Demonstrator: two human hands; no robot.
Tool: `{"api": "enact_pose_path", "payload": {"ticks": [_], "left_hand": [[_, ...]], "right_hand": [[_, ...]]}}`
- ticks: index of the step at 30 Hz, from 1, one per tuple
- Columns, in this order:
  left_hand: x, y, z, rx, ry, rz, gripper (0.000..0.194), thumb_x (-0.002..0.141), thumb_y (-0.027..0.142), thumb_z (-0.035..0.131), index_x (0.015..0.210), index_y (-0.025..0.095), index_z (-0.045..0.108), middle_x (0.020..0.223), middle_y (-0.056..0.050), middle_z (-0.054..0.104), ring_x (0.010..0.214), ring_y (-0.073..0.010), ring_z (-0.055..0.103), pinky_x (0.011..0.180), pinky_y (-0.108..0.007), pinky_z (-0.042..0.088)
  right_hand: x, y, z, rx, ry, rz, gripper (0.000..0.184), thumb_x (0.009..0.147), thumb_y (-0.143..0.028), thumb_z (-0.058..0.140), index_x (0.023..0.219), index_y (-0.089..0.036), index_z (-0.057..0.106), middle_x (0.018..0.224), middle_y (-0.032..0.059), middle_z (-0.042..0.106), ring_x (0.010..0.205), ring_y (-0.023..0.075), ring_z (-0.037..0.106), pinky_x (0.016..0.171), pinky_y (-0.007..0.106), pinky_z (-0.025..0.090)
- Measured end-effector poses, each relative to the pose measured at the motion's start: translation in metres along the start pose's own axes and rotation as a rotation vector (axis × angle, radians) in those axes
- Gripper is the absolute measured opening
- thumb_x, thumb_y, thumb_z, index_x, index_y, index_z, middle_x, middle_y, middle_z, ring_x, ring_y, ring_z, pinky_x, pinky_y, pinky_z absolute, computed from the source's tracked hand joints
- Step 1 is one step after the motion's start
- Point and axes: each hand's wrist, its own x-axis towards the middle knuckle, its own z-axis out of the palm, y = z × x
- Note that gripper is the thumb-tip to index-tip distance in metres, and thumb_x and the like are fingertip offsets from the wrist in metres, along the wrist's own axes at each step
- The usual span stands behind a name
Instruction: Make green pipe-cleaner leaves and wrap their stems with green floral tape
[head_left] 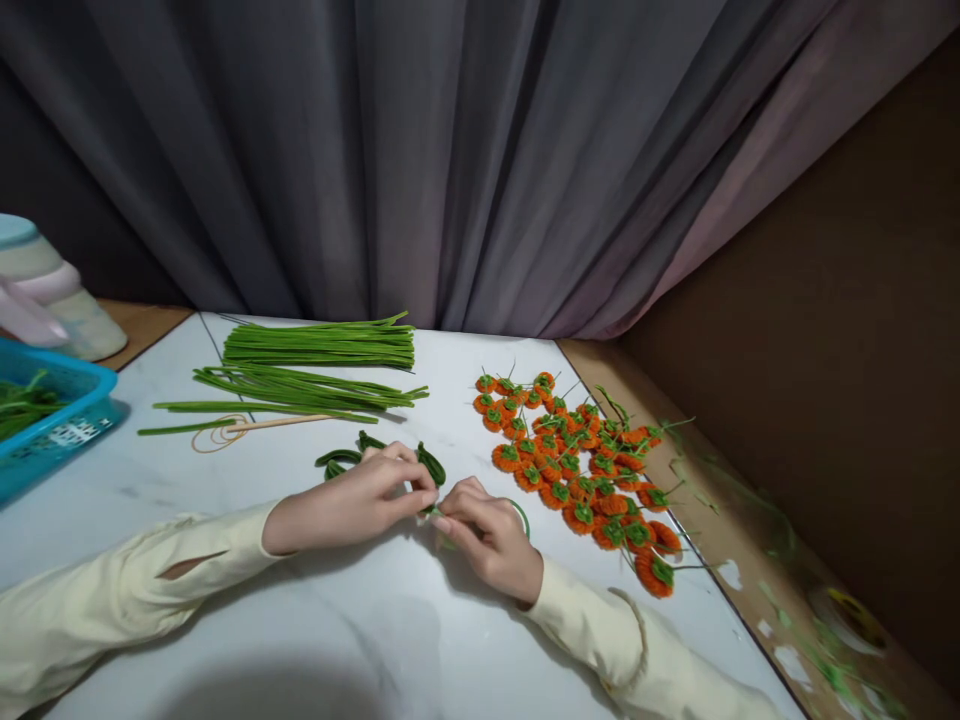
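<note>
My left hand (367,497) and my right hand (489,535) meet at the middle of the table, fingertips pinched together. Between them shows a small pale-green bit (430,511), too hidden to name. Just behind my left hand lie dark green looped pieces (339,459), fuzzy like pipe cleaner, and another dark green looped piece (431,464) lies by its fingers. A round white thing with a green rim (523,517) is partly covered by my right hand. To the right are many orange fuzzy persimmon shapes (555,494) with green tops and thin stems.
Green pipe cleaners (319,345) lie bundled at the back, with a looser bunch (300,385) in front. A thin wooden stick (277,423) and rubber bands (212,436) lie nearby. Left are a blue basket (56,440) and a jug (67,310). A tape roll (849,620) sits right, among scraps.
</note>
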Motion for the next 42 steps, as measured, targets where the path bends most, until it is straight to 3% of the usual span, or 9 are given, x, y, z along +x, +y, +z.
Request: {"api": "enact_pose_path", "payload": {"ticks": [5,9,15,22,33,36,38,40,42], "left_hand": [[-0.005,0.001,-0.005,0.234,0.090,0.260,0.015,0.092,0.029,0.047,0.097,0.021,0.058,0.093,-0.003,0.060,0.102,-0.0200,0.047,0.088,-0.035,0.025],[-0.006,0.001,-0.003,0.258,0.126,0.326,0.018,0.093,0.023,0.044,0.090,0.018,0.060,0.087,-0.003,0.062,0.093,-0.0181,0.051,0.088,-0.035,0.025],[0.002,-0.002,-0.006,-0.122,-0.018,0.076,0.017,0.083,0.031,0.056,0.085,0.018,0.066,0.089,-0.002,0.066,0.084,-0.0167,0.057,0.079,-0.027,0.038],[0.010,-0.009,-0.008,-0.723,-0.268,-0.197,0.016,0.069,0.028,0.066,0.077,0.015,0.070,0.067,0.000,0.066,0.064,-0.0127,0.055,0.063,-0.022,0.040],[0.018,-0.027,0.011,-1.019,-0.385,-0.347,0.009,0.056,0.020,0.067,0.061,0.014,0.070,0.057,0.000,0.062,0.055,-0.0107,0.048,0.057,-0.023,0.036],[0.018,-0.024,0.007,-0.910,-0.319,-0.335,0.018,0.061,0.029,0.069,0.069,0.013,0.068,0.062,-0.001,0.063,0.059,-0.0127,0.051,0.059,-0.023,0.038],[0.016,-0.018,0.000,-0.701,-0.164,-0.249,0.029,0.074,0.042,0.061,0.081,0.014,0.066,0.073,-0.003,0.066,0.068,-0.0150,0.055,0.065,-0.025,0.040],[0.012,-0.010,-0.009,-0.401,0.044,-0.065,0.037,0.087,0.049,0.045,0.089,0.017,0.064,0.089,-0.005,0.067,0.085,-0.0177,0.056,0.078,-0.028,0.040],[0.005,-0.003,-0.015,-0.067,0.182,0.164,0.035,0.086,0.052,0.048,0.090,0.021,0.063,0.102,-0.004,0.064,0.105,-0.0219,0.049,0.091,-0.035,0.032]], "right_hand": [[0.001,-0.001,-0.002,0.247,-0.012,0.286,0.026,0.088,-0.040,0.051,0.076,-0.018,0.054,0.058,0.0008,0.062,0.051,0.0109,0.050,0.057,0.024,0.042],[0.001,0.000,-0.001,0.368,-0.016,0.318,0.027,0.086,-0.042,0.053,0.078,-0.017,0.053,0.057,0.0018,0.062,0.051,0.0111,0.053,0.054,0.024,0.041],[0.001,0.000,0.000,0.386,-0.029,0.269,0.026,0.086,-0.041,0.054,0.078,-0.017,0.053,0.057,0.0021,0.063,0.051,0.0115,0.055,0.054,0.024,0.043],[0.001,0.000,0.002,0.419,-0.018,0.266,0.031,0.081,-0.046,0.061,0.073,-0.017,0.055,0.063,0.0020,0.063,0.054,0.0129,0.061,0.054,0.024,0.046],[0.003,0.001,0.001,0.278,-0.025,0.127,0.038,0.079,-0.051,0.061,0.064,-0.017,0.064,0.060,0.0042,0.064,0.059,0.0136,0.055,0.066,0.029,0.045],[0.003,0.001,0.001,0.305,-0.015,0.169,0.037,0.079,-0.049,0.063,0.062,-0.017,0.064,0.058,0.0037,0.062,0.059,0.0139,0.054,0.064,0.029,0.045],[0.003,0.001,0.000,0.361,-0.001,0.227,0.035,0.078,-0.047,0.064,0.061,-0.016,0.062,0.056,0.0031,0.061,0.058,0.0140,0.054,0.061,0.028,0.044],[0.003,0.001,0.000,0.469,0.008,0.310,0.033,0.077,-0.045,0.066,0.062,-0.016,0.060,0.055,0.0018,0.060,0.054,0.0132,0.055,0.057,0.026,0.044],[0.003,0.002,0.000,0.582,0.012,0.386,0.031,0.076,-0.043,0.066,0.065,-0.015,0.058,0.054,0.0001,0.060,0.049,0.0118,0.055,0.053,0.025,0.043]]}}
